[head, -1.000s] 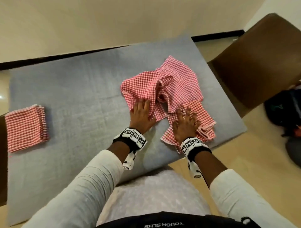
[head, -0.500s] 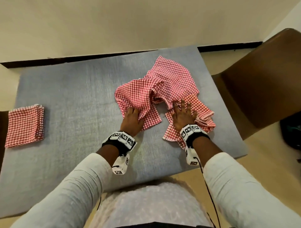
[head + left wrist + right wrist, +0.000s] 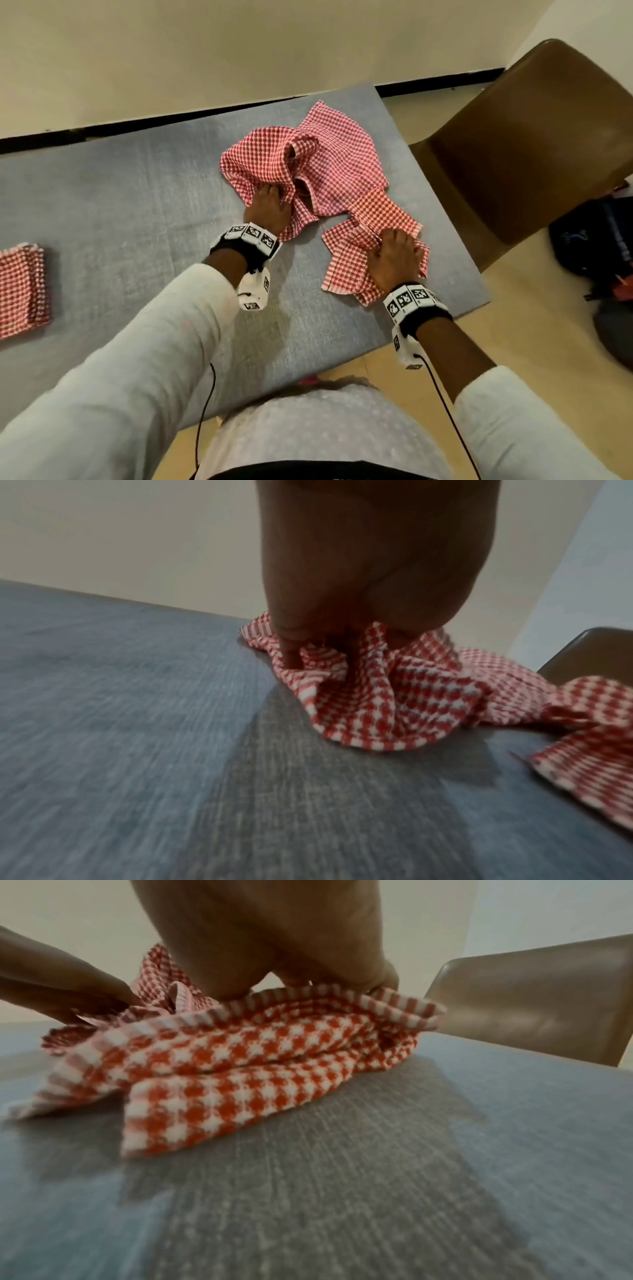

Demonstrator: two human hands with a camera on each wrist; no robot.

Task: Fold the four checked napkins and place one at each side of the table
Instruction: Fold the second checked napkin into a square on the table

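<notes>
A heap of loose red-and-white checked napkins (image 3: 329, 164) lies on the right half of the grey table (image 3: 120, 205). My left hand (image 3: 269, 205) grips the crumpled near-left part of the heap (image 3: 369, 696), fingers dug into the cloth. My right hand (image 3: 394, 260) bunches a brighter napkin (image 3: 376, 219) at the near right, its layers gathered under the fingers (image 3: 274, 1056). One folded napkin (image 3: 22, 287) lies flat at the table's left edge.
A brown chair (image 3: 534, 137) stands close to the table's right side. Dark bags (image 3: 596, 240) sit on the floor past it. A cream wall (image 3: 239, 44) runs behind the table's far edge. Bare grey cloth lies between the folded napkin and the heap.
Both hands lay flat on the cloth a second ago; now their fingers are curled into it. The right hand has dragged its napkin toward the table's near right, apart from the heap.
</notes>
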